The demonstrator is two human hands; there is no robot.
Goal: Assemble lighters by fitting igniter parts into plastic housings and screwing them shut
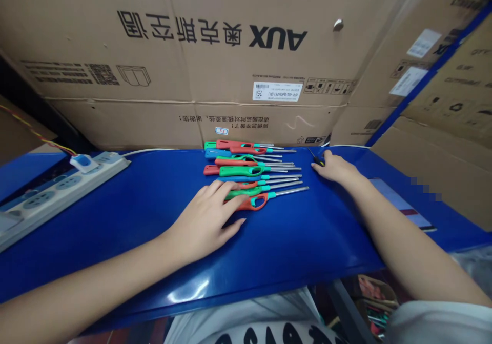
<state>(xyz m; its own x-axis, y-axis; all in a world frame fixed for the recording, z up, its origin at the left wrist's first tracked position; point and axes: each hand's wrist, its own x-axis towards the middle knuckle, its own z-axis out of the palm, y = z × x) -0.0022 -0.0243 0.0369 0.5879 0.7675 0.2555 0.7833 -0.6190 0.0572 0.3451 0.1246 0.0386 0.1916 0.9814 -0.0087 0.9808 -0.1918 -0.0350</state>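
Note:
Long-necked gas lighters with red, green and blue handles lie side by side in a row, metal tubes pointing right. My left hand (209, 218) rests over the handle ends of the nearest ones, including a red lighter (251, 202) and a green lighter (246, 193). Its fingers are spread and the thumb stands apart, below the red handle. Beyond them lies another green lighter (240, 170). To the right of the tube tips, my right hand (334, 167) pinches a small screwdriver (317, 160) with a black and yellow handle. Its thin shaft points up and left.
A cardboard wall (215, 77) closes off the back of the blue tabletop (154, 190). A white power strip (61, 190) with a plug lies at the left. A flat printed sheet (403, 205) sits under my right forearm. Below the edge is a box (378, 290) of parts.

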